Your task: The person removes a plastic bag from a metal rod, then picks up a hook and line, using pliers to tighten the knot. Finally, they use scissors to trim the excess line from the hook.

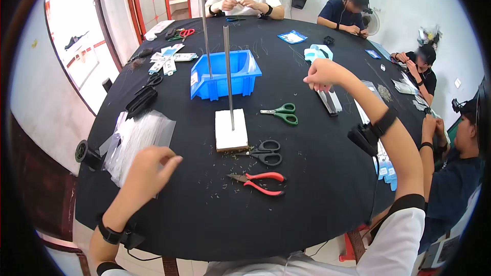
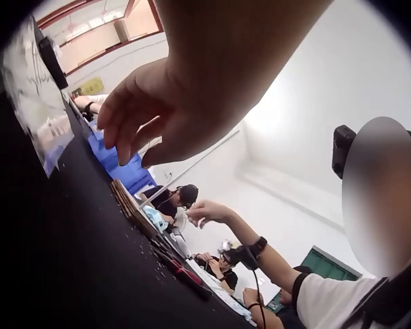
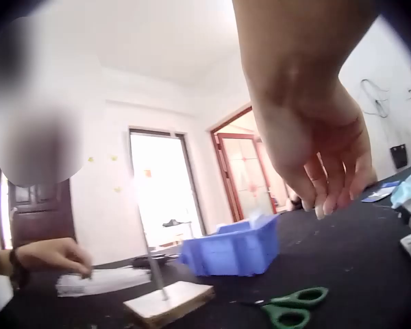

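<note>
Above the plastic sleeves [image 1: 134, 140] at the table's left side hovers my left hand [image 1: 146, 174], its fingers loosely bent and nothing visible in them. My right hand [image 1: 326, 73] is raised over the right part of the table, near a stapler-like object [image 1: 328, 101]; its fingers [image 3: 332, 179] hang bent downward in the right wrist view, with no held thing visible. Between the hands, a metal rod [image 1: 228, 71] stands upright on a white-topped block [image 1: 231, 140]. Green-handled scissors [image 1: 285, 114], black scissors [image 1: 268, 153] and red-handled pliers [image 1: 263, 177] lie beside it.
Behind the block sits a blue bin [image 1: 220, 89] with a second rod [image 1: 205, 30] in front. Packets [image 1: 169, 60] and red scissors [image 1: 187, 32] lie back left. Small clippings are scattered around the pliers. Several people sit around the black table [image 1: 194, 235].
</note>
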### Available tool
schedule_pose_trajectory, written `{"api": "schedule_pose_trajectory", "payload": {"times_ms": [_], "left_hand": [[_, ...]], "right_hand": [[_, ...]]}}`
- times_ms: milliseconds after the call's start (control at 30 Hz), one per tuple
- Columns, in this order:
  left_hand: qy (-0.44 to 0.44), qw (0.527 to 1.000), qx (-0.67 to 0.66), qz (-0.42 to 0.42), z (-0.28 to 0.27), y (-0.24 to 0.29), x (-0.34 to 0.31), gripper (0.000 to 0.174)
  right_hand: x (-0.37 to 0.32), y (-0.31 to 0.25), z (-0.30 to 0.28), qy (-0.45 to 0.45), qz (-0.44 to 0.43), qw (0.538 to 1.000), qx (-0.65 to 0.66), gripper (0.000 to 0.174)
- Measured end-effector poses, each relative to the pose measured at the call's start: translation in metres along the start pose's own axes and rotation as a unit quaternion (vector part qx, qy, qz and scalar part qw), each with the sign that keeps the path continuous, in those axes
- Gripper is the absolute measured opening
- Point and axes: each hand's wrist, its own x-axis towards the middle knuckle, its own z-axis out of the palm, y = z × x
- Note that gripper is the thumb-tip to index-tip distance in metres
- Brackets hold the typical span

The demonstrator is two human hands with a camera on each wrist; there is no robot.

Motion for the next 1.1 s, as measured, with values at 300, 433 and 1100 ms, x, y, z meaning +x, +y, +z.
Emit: {"api": "schedule_pose_trajectory", "payload": {"times_ms": [300,433,1100], "left_hand": [[-0.13,0.901,-0.387,-0.148,0.029,-0.011,0.026,0.032],[-0.124,0.858,-0.463,-0.184,0.036,-0.023,0.025,0.036],[-0.149,0.838,-0.479,-0.214,0.043,-0.026,0.026,0.034]], "right_hand": [[0.146,0.054,0.005,0.121,0.072,0.982,0.122,0.016],[0.195,0.075,0.027,0.233,0.086,0.968,0.045,0.015],[0.209,0.081,0.051,0.303,0.129,0.94,-0.089,0.023]]}}
